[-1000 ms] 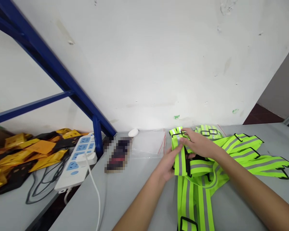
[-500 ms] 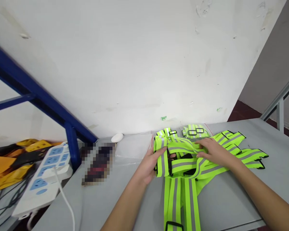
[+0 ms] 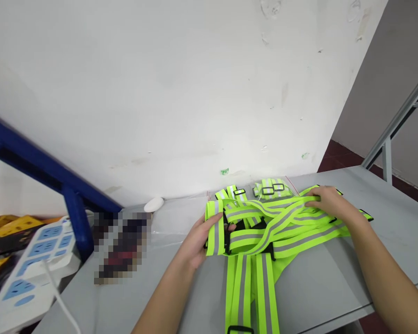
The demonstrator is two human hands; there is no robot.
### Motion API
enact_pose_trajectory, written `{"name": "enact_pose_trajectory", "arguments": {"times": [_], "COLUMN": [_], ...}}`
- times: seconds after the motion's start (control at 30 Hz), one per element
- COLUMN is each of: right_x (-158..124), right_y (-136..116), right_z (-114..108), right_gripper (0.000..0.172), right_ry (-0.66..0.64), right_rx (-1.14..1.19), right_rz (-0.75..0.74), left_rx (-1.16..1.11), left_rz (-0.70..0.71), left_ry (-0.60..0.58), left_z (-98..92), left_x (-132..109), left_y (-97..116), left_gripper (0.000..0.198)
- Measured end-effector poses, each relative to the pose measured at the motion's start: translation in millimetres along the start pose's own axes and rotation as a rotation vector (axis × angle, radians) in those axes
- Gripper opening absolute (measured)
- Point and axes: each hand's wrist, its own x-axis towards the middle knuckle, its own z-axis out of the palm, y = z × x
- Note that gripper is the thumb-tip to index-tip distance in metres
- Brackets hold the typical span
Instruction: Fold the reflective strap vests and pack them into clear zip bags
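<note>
Neon yellow-green reflective straps (image 3: 251, 239) with grey stripes and black buckles lie tangled over the grey table, some ends hanging down toward me. My left hand (image 3: 197, 239) is closed around the folded left end of the straps, thumb on top and fingertips behind. On the right, my right hand (image 3: 325, 202) grips the far part of the straps, its thumb and fingers pinching a band near the top. Behind them lies a clear bag (image 3: 273, 188) holding another folded reflective strap set. A flat clear bag (image 3: 181, 215) rests left of my left hand.
A white oval object (image 3: 153, 204) sits by the wall, near a pixelated dark item (image 3: 123, 250). A white power strip (image 3: 38, 264) with a cable stands at the left, below a blue metal frame (image 3: 76, 218). Yellow-orange material (image 3: 12, 227) lies behind it. The grey table (image 3: 320, 292) meets a white wall.
My right hand has moved right and away from my left hand, drawing a band of the straps out with it. My left hand keeps its hold. The camera view has shifted somewhat.
</note>
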Motion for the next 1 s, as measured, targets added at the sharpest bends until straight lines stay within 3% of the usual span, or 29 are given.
{"name": "enact_pose_trajectory", "arguments": {"times": [0.1,0.27,0.5,0.7,0.8,0.9,1.0], "right_x": [3,12,31,35,27,9,-15], "right_y": [14,32,34,35,7,-50,-113], "right_z": [-4,-2,22,32,31,37,54], "right_gripper": [0.037,0.033,0.019,0.034,0.034,0.025,0.017], "right_ry": [0.171,0.438,0.572,0.553,0.602,0.67,0.539], "right_rx": [0.158,0.227,0.155,0.093,0.053,0.033,0.07], "right_rz": [0.061,0.011,0.04,0.008,-0.064,-0.281,-0.559], "left_rx": [0.035,0.07,0.112,0.036,-0.084,-0.202,-0.241], "left_rz": [-0.006,0.003,-0.019,-0.098,-0.192,-0.285,-0.286], "left_ry": [0.003,0.005,-0.029,-0.006,-0.003,-0.02,-0.051], "left_z": [-0.2,5.1,8.7,14.3,16.8,18.0,21.6], "left_x": [2,2,3,-2,-4,-4,-4], "left_y": [-1,-4,-9,-6,-5,-9,-17], "left_gripper": [0.047,0.047,0.048,0.038,0.032,0.027,0.018]}}
